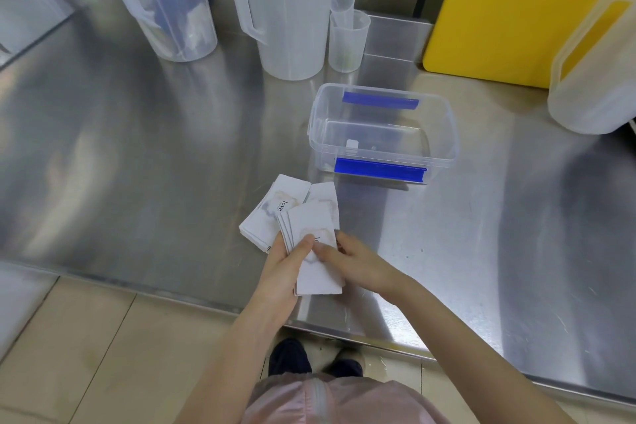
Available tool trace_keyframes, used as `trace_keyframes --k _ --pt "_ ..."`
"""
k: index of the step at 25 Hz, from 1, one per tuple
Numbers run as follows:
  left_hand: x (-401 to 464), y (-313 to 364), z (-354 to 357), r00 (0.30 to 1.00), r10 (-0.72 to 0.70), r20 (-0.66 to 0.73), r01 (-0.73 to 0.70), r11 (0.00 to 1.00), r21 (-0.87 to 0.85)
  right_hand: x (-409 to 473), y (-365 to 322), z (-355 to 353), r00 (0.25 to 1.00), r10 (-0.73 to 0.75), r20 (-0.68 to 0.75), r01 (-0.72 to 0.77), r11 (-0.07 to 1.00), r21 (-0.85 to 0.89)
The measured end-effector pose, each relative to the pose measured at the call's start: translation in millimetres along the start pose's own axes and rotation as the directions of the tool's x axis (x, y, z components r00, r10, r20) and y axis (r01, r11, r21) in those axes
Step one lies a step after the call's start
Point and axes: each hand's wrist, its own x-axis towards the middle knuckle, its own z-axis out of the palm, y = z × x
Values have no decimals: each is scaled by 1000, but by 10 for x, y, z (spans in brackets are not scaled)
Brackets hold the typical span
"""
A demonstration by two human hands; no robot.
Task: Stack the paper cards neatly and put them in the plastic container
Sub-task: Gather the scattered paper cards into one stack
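A small stack of white paper cards [315, 227] with a faint print is held near the table's front edge. My left hand [284, 268] grips the stack from the left with the thumb on top. My right hand [354, 260] holds its right side, thumb on the top card. More white cards [272, 213] lie loose and fanned on the steel table just beyond and left of the held stack. The clear plastic container [383, 136] with blue clips stands open behind them to the right, with hardly anything inside.
Large translucent jugs [285, 7] and small measuring cups [347, 41] stand at the back of the steel table [137, 155]. A yellow board [499, 7] leans at the back right beside another jug [592, 76]. The table's front edge runs just under my wrists.
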Motion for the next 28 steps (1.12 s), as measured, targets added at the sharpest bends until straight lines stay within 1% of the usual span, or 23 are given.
trace_keyframes --k 1,2,3,4,5,8,9,11,13,15,21,23,25,26,28 --pt "-7 10 -22 1000 2 -9 -2 1000 -8 27 4 -16 998 20 -54 -17 999 40" --pt "-15 24 -45 1000 2 -20 -2 1000 -26 81 25 -40 986 45 -163 -36 998 59" --pt "-24 41 -76 999 -1 -35 0 999 -43 156 57 -76 956 67 -285 -63 998 21" --pt "-32 56 -108 999 -3 -46 1 999 -53 234 74 -104 924 77 -374 -104 993 -54" --pt "-42 70 -136 999 -3 -50 0 998 -58 310 69 -115 907 72 -416 -138 981 -133" --pt "-78 85 -194 999 10 -44 -12 998 -61 562 27 -44 911 57 -408 -215 910 -354" --pt "-91 87 -207 999 11 -47 -14 998 -60 628 -2 -1 903 69 -424 -255 881 -399" --pt "-100 76 -233 999 7 -53 -10 998 -61 711 -39 86 872 97 -479 -328 843 -426" --pt "-106 72 -250 998 4 -64 -7 998 -58 767 -39 144 839 116 -532 -376 830 -412" --pt "-98 66 -258 998 2 -61 -5 999 -53 789 -24 152 820 146 -553 -403 833 -378" --pt "-71 81 -212 1000 -2 -24 1 999 -42 778 -22 39 829 234 -508 -403 880 -251" --pt "-63 87 -202 1000 -1 -10 1 999 -32 757 12 11 835 214 -508 -343 923 -175" --pt "-61 97 -188 1000 -7 0 7 1000 -17 687 75 -39 842 168 -512 -228 972 -55" --pt "-55 96 -176 1000 -9 3 9 1000 -10 620 107 -70 843 148 -517 -175 985 -4" --pt "-25 79 -145 1000 -16 5 16 1000 -4 452 163 -139 850 117 -514 -116 993 35"
